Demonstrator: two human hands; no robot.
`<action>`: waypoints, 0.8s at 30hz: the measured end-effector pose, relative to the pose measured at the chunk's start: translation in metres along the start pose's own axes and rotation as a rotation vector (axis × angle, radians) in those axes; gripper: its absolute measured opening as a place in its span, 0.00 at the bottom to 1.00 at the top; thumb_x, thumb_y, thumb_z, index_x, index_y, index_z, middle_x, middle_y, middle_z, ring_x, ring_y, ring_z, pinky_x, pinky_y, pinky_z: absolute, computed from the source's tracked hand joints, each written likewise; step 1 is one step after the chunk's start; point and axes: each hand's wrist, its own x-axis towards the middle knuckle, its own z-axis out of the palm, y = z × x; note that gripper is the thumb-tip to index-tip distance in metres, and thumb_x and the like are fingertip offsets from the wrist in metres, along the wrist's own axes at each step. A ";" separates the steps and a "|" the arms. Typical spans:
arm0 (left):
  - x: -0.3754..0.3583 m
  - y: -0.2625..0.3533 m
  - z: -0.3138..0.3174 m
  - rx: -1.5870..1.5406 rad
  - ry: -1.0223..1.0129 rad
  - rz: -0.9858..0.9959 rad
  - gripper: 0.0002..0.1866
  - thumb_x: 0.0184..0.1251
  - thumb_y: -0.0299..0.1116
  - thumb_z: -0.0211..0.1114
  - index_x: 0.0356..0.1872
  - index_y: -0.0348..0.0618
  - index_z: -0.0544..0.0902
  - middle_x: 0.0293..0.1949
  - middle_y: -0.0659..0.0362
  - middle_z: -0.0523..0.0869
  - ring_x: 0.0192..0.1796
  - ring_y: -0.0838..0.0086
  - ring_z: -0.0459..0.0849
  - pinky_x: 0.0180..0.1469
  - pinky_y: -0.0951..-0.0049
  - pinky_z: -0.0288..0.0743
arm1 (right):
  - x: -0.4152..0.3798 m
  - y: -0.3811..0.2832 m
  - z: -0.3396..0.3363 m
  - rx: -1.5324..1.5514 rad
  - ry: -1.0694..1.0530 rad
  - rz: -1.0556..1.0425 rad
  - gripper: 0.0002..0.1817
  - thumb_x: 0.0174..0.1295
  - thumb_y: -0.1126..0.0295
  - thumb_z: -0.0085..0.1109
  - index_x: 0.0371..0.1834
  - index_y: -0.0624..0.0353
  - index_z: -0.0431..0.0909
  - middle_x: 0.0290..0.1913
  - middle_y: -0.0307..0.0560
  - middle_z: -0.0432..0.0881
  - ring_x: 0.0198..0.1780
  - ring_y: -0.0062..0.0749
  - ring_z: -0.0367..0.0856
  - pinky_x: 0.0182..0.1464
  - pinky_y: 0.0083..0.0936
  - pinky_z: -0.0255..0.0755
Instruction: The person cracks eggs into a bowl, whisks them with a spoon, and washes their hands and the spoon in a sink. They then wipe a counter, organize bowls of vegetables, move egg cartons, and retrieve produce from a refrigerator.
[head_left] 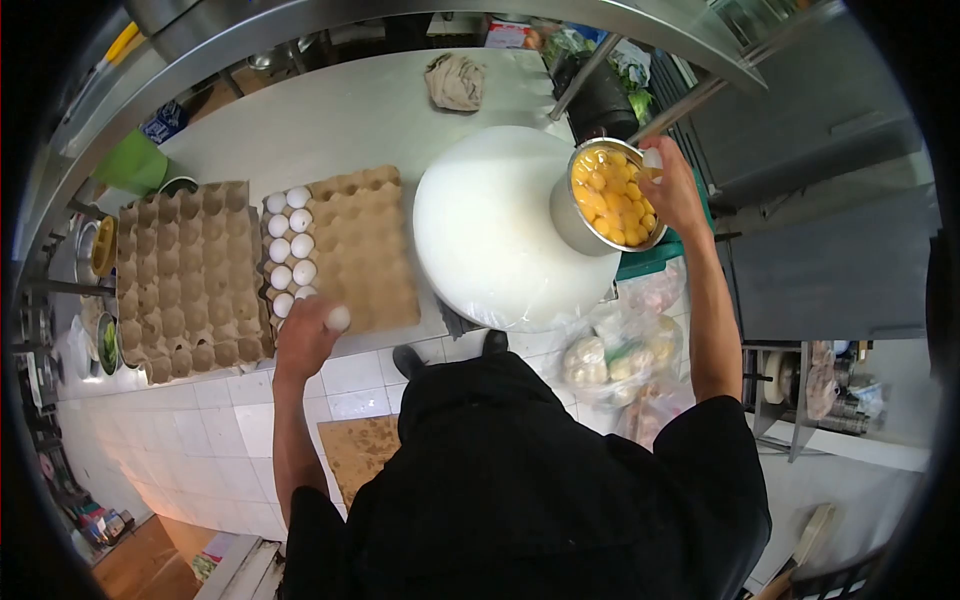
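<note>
My left hand [303, 338] is closed around a white egg [338, 319], beside the near end of an egg tray. Two rows of white eggs [301, 221] stand in that tray, and an upturned cardboard tray [362, 255] covers the part to their right. At the rim of a metal pot [577, 222], my right hand [676, 190] grips a white eggshell [652, 159]; whether the shell is whole or split is hard to tell. Many raw yolks [612, 200] fill the pot, which rests on a round white board [490, 230].
Bare cardboard egg trays [185, 280] are stacked at the left of the steel counter [330, 120]. A crumpled cloth [455, 82] lies at the back. Plastic bags of food [620, 350] sit low on the right. A metal shelf rail [420, 18] spans overhead, and a green container [132, 163] stands far left.
</note>
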 end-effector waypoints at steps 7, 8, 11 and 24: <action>0.029 0.037 -0.022 -0.718 0.036 -0.006 0.22 0.50 0.24 0.67 0.50 0.38 0.77 0.43 0.60 0.79 0.40 0.78 0.75 0.42 0.78 0.70 | -0.007 -0.007 -0.014 -0.011 0.113 -0.117 0.26 0.42 0.84 0.55 0.50 0.60 0.67 0.46 0.53 0.71 0.46 0.48 0.73 0.47 0.33 0.70; 0.034 0.045 -0.022 -0.844 0.053 -0.014 0.22 0.52 0.25 0.66 0.51 0.37 0.76 0.44 0.60 0.79 0.42 0.79 0.76 0.43 0.79 0.71 | -0.007 -0.003 -0.017 -0.015 0.181 -0.096 0.26 0.43 0.84 0.55 0.50 0.60 0.67 0.46 0.53 0.71 0.46 0.48 0.73 0.47 0.32 0.70; 0.053 0.067 -0.016 -1.150 0.063 0.021 0.22 0.55 0.27 0.65 0.53 0.34 0.75 0.45 0.59 0.79 0.45 0.77 0.77 0.46 0.78 0.71 | -0.011 0.000 -0.029 0.002 0.283 -0.015 0.24 0.46 0.82 0.53 0.51 0.61 0.67 0.45 0.50 0.72 0.45 0.43 0.74 0.47 0.29 0.71; 0.127 0.170 -0.006 -1.258 0.068 0.118 0.22 0.59 0.31 0.64 0.54 0.39 0.70 0.34 0.58 0.80 0.38 0.78 0.74 0.44 0.76 0.69 | -0.040 0.105 -0.004 -0.167 0.597 0.370 0.38 0.51 0.63 0.67 0.64 0.65 0.61 0.57 0.61 0.71 0.51 0.42 0.75 0.51 0.31 0.71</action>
